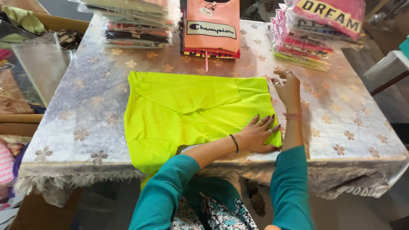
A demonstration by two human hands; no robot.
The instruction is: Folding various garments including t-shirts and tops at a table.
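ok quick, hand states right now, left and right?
Left hand: open, flat, pressing the neon yellow garment.
Right hand: open, at the garment's right edge, gripping nothing.

Looks like a clothing shop or garment packing spot: stacks of folded shirts in clear plastic bags (136, 23) beyond the left hand (257, 135), more bagged piles (304, 40) past the right hand (287, 87), all on a flower-patterned table cover (85, 106).

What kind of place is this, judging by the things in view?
Probably a clothing shop or garment packing room. Stacks of bagged shirts line the covered table, and both hands, left hand and right hand, press a neon yellow garment flat.
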